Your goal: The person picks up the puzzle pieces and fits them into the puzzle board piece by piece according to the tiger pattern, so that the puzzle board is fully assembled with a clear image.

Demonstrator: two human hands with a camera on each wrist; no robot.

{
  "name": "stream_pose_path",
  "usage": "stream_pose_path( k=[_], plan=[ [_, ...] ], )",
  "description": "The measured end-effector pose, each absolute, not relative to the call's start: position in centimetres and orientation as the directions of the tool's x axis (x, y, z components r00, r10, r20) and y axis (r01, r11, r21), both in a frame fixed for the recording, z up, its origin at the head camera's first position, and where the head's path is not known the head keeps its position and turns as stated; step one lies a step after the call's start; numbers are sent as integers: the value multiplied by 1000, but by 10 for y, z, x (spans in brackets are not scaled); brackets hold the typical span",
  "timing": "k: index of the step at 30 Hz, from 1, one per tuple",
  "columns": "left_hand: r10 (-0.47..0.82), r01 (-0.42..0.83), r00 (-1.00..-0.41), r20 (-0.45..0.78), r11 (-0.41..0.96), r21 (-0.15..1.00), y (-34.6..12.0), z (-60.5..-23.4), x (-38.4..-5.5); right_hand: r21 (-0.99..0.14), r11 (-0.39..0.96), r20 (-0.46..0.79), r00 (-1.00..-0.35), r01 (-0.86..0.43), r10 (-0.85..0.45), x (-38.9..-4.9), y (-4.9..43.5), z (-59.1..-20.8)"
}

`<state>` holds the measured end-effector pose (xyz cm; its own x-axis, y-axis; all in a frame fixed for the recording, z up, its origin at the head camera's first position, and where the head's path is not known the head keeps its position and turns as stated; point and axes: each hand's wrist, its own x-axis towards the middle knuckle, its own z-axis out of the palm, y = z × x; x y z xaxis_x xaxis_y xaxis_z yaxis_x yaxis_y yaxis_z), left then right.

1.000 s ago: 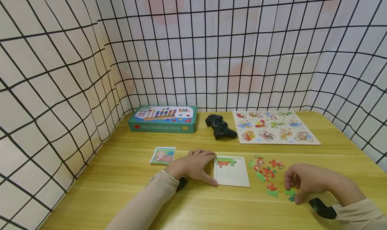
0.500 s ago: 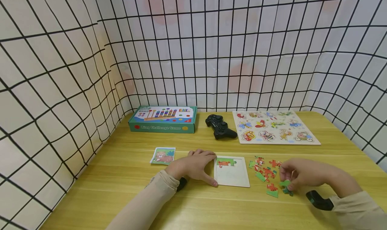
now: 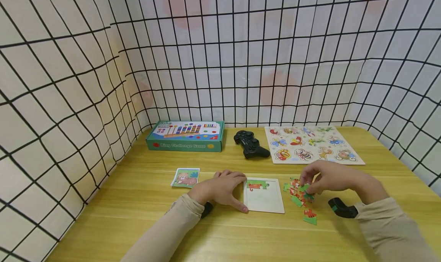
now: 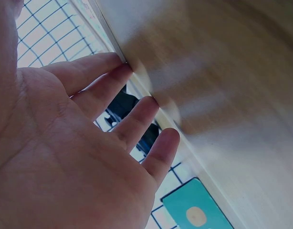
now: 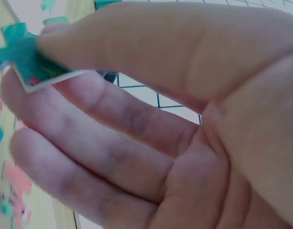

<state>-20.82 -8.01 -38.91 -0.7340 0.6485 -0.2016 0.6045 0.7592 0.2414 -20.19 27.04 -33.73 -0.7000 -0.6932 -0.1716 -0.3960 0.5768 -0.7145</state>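
- The right hand (image 3: 327,179) is lifted a little off the wooden table (image 3: 138,216), above the scattered loose pieces (image 3: 299,196), and it pinches a green puzzle piece (image 3: 304,188) between thumb and fingers.
- From the right wrist camera the same green puzzle piece (image 5: 27,59) sits under the thumb tip and against the forefinger; the rest of the fingers (image 5: 103,157) lie loosely curved beneath it.
- The left hand (image 3: 220,189) rests flat on the table, fingers straight and relaxed, holding nothing, with its thumb side against the left edge of the white puzzle tray (image 3: 263,200).
- The left wrist camera shows the fingers (image 4: 137,121) spread with their tips touching a pale edge, probably the tray's rim, though that view is too blurred to be sure.
- One orange-and-green piece (image 3: 256,185) already lies in the tray's top left corner.
- A small picture card (image 3: 186,177) lies just left of the left hand.
- At the back of the table, well apart from the hands, stand a green game box (image 3: 186,135), a black game controller (image 3: 250,144) and a wooden animal peg board (image 3: 311,145), side by side.
- A white cloth with a black wire grid (image 3: 69,82) closes the table in on three sides.
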Motion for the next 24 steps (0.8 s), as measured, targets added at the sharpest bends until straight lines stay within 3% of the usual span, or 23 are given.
stream_pose_path(
  k=[9,24],
  plan=[
    [653,610,-731,-197,755,239,-80,-392,-209,-683,573,-95,-723,-452,-684,-216,247,-342],
    [649,606,-734,-198,758,241,-80,-393,-210,-709,592,-54,-807,-383,-588,-228,218,-376]
  ],
)
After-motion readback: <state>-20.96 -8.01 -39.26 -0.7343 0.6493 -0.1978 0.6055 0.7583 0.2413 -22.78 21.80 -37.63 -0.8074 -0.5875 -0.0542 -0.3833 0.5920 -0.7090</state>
